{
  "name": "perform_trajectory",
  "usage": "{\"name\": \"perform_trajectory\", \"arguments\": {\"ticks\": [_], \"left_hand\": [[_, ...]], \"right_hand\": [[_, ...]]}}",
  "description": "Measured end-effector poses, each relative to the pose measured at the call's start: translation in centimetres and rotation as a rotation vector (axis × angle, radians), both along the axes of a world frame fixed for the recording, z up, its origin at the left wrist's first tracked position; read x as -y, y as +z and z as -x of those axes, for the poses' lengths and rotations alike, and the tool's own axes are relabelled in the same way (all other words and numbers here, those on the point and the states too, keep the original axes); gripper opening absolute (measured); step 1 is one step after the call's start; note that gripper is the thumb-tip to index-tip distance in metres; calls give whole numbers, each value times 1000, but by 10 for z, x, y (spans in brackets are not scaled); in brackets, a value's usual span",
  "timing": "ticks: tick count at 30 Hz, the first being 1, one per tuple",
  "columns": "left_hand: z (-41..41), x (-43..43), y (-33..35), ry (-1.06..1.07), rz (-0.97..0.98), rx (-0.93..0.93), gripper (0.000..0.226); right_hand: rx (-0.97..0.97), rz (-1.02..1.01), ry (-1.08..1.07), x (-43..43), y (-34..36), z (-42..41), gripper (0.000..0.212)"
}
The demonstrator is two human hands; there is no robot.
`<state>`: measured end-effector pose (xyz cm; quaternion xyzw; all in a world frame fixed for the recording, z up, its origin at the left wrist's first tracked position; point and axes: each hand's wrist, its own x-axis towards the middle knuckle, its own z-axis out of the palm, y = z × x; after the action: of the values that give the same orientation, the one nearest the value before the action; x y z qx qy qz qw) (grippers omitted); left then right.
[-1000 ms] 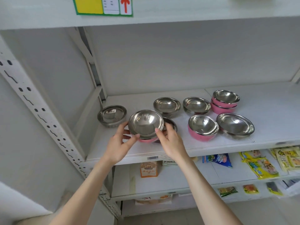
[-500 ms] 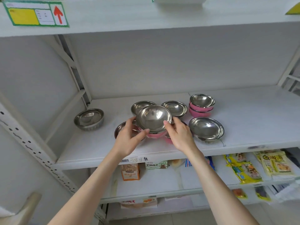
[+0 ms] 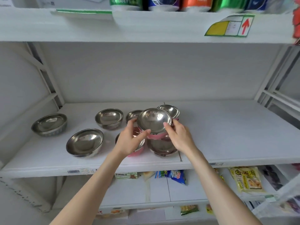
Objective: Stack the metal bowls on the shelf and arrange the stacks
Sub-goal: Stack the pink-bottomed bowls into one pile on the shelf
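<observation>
Head cam, the only view: both arms reach up to the middle shelf [image 3: 227, 135], sharing one pink-sided bowl [image 3: 154, 121]. The left hand [image 3: 129, 140] grips its L side, thumb on the near wall, fingers curled over the far-L rim. The right hand [image 3: 178, 137] pinches the R side, thumb tip on the rim, other fingers round the back. Bowl's tipped toward the viewer w/ the shiny inside showing. It's held over a big steel bowl [image 3: 162, 148] near the shelf front; can't tell if the two touch. Just behind, R rear, sits a pink stack [image 3: 170, 110], partly hidden. A rear steel bowl [image 3: 133, 114] peeks out past the L fingers. Under the L wrist there's a low pink bowl [image 3: 138, 151], mostly covered. Further L, well apart: a round bowl [image 3: 109, 118] at the back, a wide bowl [image 3: 85, 142] nearer the front edge, and a flat-bottomed dish [image 3: 49, 125] by the L upright. Top shelf carries coloured packs [image 3: 162, 3], blurred, w/ a red-arrow label [image 3: 230, 26] on its lip. The shelf below holds snack packets [image 3: 248, 179].
</observation>
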<state>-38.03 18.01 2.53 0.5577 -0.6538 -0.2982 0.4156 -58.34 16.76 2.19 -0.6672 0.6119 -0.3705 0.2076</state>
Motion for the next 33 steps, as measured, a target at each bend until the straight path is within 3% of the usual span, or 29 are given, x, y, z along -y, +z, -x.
{"name": "perform_trajectory", "arguments": {"ticks": [14,24,29,33], "left_hand": [[72,102,12,-37,-82,71,77],[83,159,-6,16,-126,66,80],[84,164,-19,42,-133,163,78],[84,164,-27,90,-88,281,93]], "right_hand": [[38,-33,-59,95,-1,73,34],[-29,-45,-15,163,-12,83,43],[-102,-97,-13,178,-28,85,43],[-161,-80,-10,180,-31,85,43]]}}
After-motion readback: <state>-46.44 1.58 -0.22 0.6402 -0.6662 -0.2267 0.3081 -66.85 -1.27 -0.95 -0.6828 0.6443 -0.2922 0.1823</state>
